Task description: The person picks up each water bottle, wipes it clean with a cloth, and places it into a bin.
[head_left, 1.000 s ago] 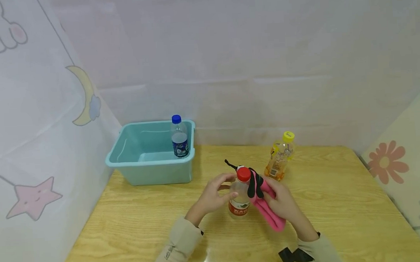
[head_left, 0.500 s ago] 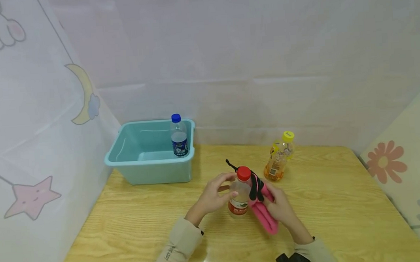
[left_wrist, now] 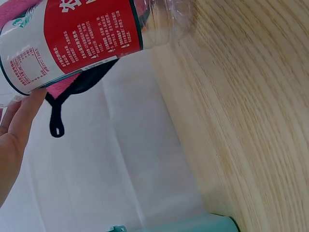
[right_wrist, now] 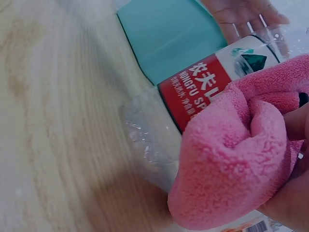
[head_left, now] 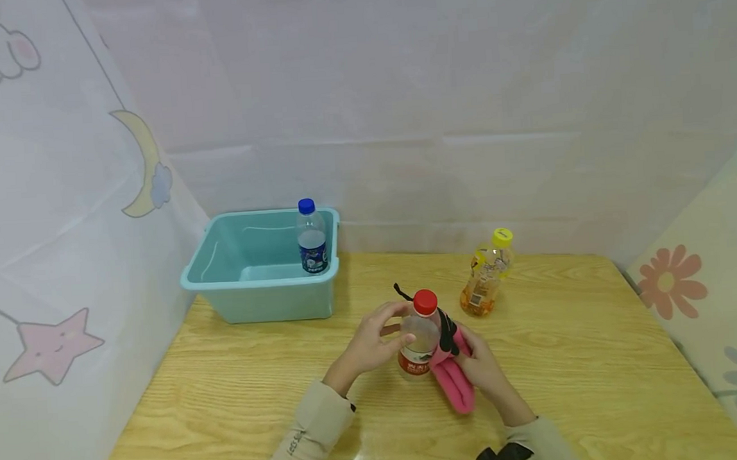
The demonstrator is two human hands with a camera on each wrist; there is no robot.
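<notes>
A clear plastic bottle with a red cap and a red-and-white label stands upright on the table in the head view. My left hand holds it from the left, thumb in front and fingers behind. On its right side, my right hand grips a folded pink cloth with black trim and presses it against the bottle. A black hanging loop of the cloth sticks out past the bottle in the left wrist view. In the right wrist view, the fluffy pink cloth covers part of the label.
At the back left stands a light-blue plastic basin, with a blue-capped bottle upright inside it. A yellow-capped bottle with an orange label stands on the wooden table, behind my right hand. White printed sheets hang around the table.
My right hand and the pink cloth have shifted left and slightly toward me along the bottle's side. The left hand and the bottle have stayed nearly in place.
</notes>
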